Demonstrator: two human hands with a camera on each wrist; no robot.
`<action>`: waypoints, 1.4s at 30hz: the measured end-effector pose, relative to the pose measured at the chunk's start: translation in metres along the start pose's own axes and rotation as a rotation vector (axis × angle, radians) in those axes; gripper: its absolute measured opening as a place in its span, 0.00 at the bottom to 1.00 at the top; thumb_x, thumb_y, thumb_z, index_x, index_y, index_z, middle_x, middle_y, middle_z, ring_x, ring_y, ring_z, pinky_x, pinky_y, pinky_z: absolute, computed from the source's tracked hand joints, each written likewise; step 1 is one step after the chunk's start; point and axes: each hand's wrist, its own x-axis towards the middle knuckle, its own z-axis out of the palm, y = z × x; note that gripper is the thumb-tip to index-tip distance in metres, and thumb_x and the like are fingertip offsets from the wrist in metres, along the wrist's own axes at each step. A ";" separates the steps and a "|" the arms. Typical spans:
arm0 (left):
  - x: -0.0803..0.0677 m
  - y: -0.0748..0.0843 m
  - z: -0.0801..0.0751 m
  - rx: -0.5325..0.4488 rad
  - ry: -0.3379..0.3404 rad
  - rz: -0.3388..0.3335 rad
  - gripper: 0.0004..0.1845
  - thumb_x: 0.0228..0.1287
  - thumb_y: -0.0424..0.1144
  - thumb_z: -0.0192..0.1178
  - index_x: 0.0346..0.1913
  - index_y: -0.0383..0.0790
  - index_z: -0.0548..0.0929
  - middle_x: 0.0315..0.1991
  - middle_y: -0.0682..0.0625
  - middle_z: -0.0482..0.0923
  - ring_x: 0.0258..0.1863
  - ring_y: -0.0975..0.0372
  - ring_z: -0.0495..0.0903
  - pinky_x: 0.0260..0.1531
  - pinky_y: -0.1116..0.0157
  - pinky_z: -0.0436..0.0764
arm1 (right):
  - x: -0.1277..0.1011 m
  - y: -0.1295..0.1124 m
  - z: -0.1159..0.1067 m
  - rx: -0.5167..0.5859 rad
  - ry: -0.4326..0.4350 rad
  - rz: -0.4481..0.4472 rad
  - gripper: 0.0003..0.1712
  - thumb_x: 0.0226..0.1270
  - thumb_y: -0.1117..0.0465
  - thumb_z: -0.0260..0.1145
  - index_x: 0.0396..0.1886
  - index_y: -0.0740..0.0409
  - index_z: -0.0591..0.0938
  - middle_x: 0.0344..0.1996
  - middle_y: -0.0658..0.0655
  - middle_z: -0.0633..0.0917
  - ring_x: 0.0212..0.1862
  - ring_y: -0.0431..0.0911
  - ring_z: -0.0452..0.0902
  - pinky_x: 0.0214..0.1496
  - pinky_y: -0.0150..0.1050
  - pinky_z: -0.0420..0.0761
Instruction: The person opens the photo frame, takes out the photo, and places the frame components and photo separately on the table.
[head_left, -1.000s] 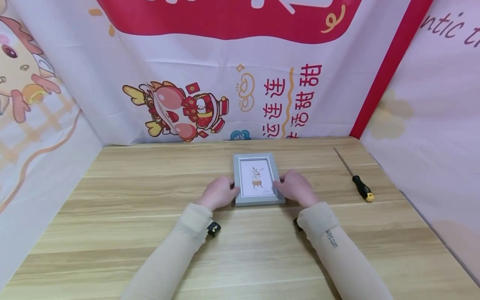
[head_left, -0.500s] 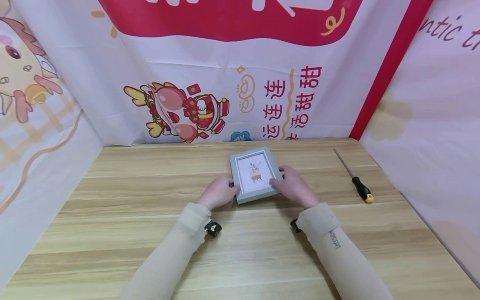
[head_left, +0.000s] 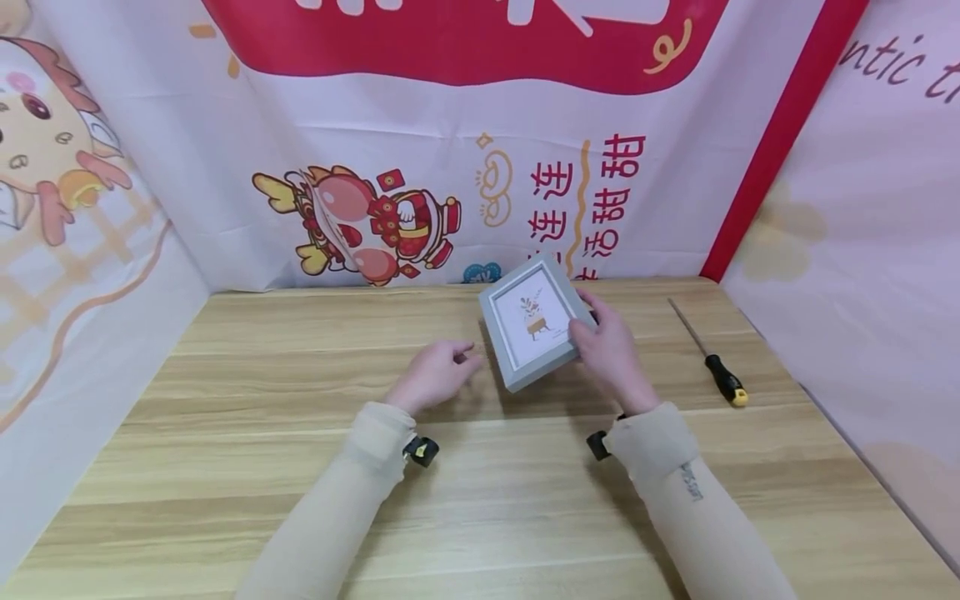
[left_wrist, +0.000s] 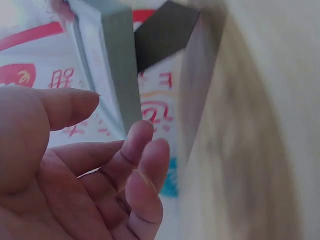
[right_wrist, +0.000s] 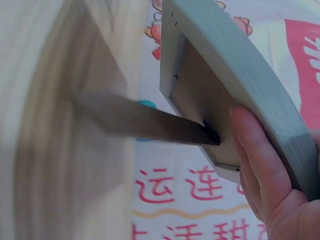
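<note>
A grey picture frame (head_left: 530, 321) with a potted-plant print is tilted up off the table in the head view. My right hand (head_left: 611, 346) grips its right edge, thumb on the front and fingers behind. In the right wrist view the frame's brown back (right_wrist: 200, 85) shows, with a dark stand leg (right_wrist: 150, 122) swung out from it. My left hand (head_left: 437, 375) is apart from the frame, just left of its lower corner. Its fingers (left_wrist: 137, 142) are loosely bent with nothing between them and the thumb in the left wrist view.
A screwdriver (head_left: 720, 371) with a black and yellow handle lies at the right of the wooden table (head_left: 480, 517). A printed cloth backdrop (head_left: 420, 108) stands behind the table, and cloth also hangs at both sides.
The picture frame has turned, risen and moved right in my right hand, from lying nearly flat to tilted. My left hand has let go of its left edge.
</note>
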 end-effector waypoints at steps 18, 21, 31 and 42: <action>-0.031 -0.059 -0.080 0.218 0.149 -0.118 0.34 0.76 0.52 0.50 0.73 0.31 0.64 0.51 0.40 0.80 0.39 0.52 0.76 0.39 0.57 0.76 | -0.034 -0.028 -0.023 -0.759 0.062 -0.435 0.33 0.69 0.70 0.60 0.73 0.67 0.65 0.43 0.70 0.82 0.30 0.53 0.77 0.27 0.46 0.82; -0.032 -0.061 -0.085 0.211 0.146 -0.130 0.34 0.76 0.52 0.50 0.73 0.31 0.64 0.51 0.39 0.79 0.38 0.52 0.75 0.37 0.59 0.75 | -0.042 -0.029 -0.017 -0.888 0.086 -0.512 0.35 0.64 0.72 0.64 0.72 0.66 0.67 0.37 0.69 0.80 0.20 0.50 0.74 0.16 0.42 0.78; -0.035 -0.062 -0.095 0.205 0.145 -0.134 0.33 0.76 0.53 0.50 0.72 0.30 0.66 0.54 0.38 0.79 0.45 0.50 0.76 0.47 0.53 0.76 | -0.064 -0.018 0.017 -1.205 0.237 -0.762 0.21 0.71 0.71 0.59 0.62 0.68 0.78 0.30 0.68 0.76 0.09 0.44 0.64 0.05 0.39 0.67; -0.041 -0.065 -0.104 0.199 0.134 -0.151 0.34 0.76 0.53 0.49 0.72 0.29 0.65 0.56 0.37 0.77 0.52 0.49 0.75 0.55 0.49 0.73 | -0.073 -0.021 0.060 -1.298 0.222 -0.747 0.23 0.65 0.68 0.62 0.60 0.67 0.80 0.29 0.67 0.78 0.11 0.42 0.66 0.07 0.37 0.70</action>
